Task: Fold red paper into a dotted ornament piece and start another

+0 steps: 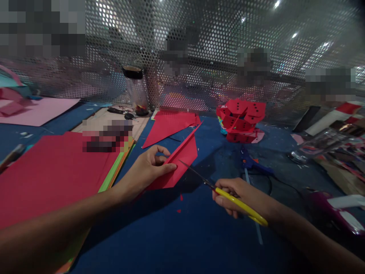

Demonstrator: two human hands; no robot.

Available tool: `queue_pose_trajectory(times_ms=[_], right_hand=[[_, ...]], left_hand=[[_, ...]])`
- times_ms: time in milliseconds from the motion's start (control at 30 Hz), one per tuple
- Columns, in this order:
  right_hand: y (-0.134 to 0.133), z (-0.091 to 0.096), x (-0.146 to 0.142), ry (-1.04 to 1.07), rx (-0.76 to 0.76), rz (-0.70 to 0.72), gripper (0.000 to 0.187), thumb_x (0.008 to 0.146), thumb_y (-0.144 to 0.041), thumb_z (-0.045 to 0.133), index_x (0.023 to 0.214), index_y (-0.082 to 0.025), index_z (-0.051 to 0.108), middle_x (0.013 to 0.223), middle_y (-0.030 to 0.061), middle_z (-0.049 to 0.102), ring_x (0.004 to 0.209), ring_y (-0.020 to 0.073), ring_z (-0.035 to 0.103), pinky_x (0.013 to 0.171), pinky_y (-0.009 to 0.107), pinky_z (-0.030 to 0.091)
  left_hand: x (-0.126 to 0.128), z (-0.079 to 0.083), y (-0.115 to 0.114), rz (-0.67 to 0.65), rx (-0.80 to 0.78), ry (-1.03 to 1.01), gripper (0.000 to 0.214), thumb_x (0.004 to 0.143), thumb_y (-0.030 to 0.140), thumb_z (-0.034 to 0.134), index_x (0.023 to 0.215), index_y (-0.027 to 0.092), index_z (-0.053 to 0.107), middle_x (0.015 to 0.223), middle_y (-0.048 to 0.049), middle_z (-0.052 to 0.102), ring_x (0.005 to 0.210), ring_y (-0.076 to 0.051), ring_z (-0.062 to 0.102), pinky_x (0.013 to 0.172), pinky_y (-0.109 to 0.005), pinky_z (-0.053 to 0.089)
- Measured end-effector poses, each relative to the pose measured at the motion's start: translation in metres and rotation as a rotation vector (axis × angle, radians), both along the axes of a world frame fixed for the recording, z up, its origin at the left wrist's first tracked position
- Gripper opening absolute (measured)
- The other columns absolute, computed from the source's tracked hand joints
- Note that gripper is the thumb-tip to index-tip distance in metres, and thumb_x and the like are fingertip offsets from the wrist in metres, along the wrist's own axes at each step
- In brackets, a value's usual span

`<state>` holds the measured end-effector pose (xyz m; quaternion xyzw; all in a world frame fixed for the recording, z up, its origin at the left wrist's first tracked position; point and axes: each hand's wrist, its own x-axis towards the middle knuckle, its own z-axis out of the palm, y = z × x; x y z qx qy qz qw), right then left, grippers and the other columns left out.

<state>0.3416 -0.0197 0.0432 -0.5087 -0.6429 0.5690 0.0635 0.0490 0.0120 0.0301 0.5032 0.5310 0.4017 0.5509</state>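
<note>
My left hand (151, 163) pinches a folded piece of red paper (185, 156) between thumb and fingers, holding it above the blue table (159, 236). Yellow-handled scissors (239, 203) are gripped in my right hand (234, 194). Their dark blades point up and left, and the tip overlaps the red paper near my left thumb; whether it touches the paper I cannot tell. Two small red scraps (179, 210) lie on the table below the paper. Behind it rests a larger red paper sheet (168, 125).
Stacked coloured sheets (57, 167) cover the left side. A clear jar (137, 91) stands by the perforated metal screen (194, 57). At the back right is a red paper construction with black dots (242, 120). A blue glue gun (253, 163) and a clear bottle (322, 142) lie at right.
</note>
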Motion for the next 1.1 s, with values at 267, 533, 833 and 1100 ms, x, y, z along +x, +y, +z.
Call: queue_pose_trajectory(times_ms=[267, 533, 833, 1100], right_hand=[[0.001, -0.001, 0.001, 0.051, -0.005, 0.015, 0.022, 0.094, -0.039, 0.063, 0.089, -0.019, 0.059, 0.069, -0.0027, 0.058, 0.06, 0.0101, 0.058, 0.054, 0.02, 0.05], [0.001, -0.001, 0.002, 0.027, 0.015, 0.02, 0.025, 0.095, -0.043, 0.063, 0.091, -0.018, 0.06, 0.071, -0.0015, 0.06, 0.061, 0.0105, 0.059, 0.055, 0.021, 0.051], [0.001, -0.006, 0.004, -0.008, 0.013, 0.027, 0.031, 0.094, -0.049, 0.065, 0.094, -0.018, 0.061, 0.075, -0.0008, 0.062, 0.062, 0.0105, 0.06, 0.055, 0.021, 0.051], [0.0, -0.004, 0.004, -0.042, -0.003, 0.024, 0.031, 0.093, -0.048, 0.065, 0.094, -0.017, 0.06, 0.074, -0.0019, 0.06, 0.061, 0.0096, 0.059, 0.053, 0.019, 0.049]], left_hand=[[0.0, 0.0, 0.0, -0.061, 0.049, 0.008, 0.041, 0.067, 0.041, 0.088, 0.083, 0.02, 0.057, 0.069, 0.0038, 0.059, 0.056, -0.009, 0.052, 0.05, -0.02, 0.035], [0.001, 0.001, 0.0, -0.04, 0.024, -0.02, 0.042, 0.069, 0.035, 0.087, 0.091, 0.021, 0.055, 0.072, 0.0049, 0.062, 0.057, -0.009, 0.054, 0.052, -0.02, 0.039], [-0.004, -0.01, 0.005, -0.056, -0.017, -0.079, 0.048, 0.071, 0.037, 0.09, 0.103, 0.019, 0.058, 0.071, 0.0063, 0.063, 0.055, -0.007, 0.055, 0.053, -0.018, 0.041], [-0.004, -0.011, 0.008, -0.058, -0.079, -0.125, 0.047, 0.066, 0.035, 0.093, 0.096, 0.019, 0.06, 0.071, 0.0051, 0.067, 0.056, -0.006, 0.058, 0.054, -0.017, 0.04]])
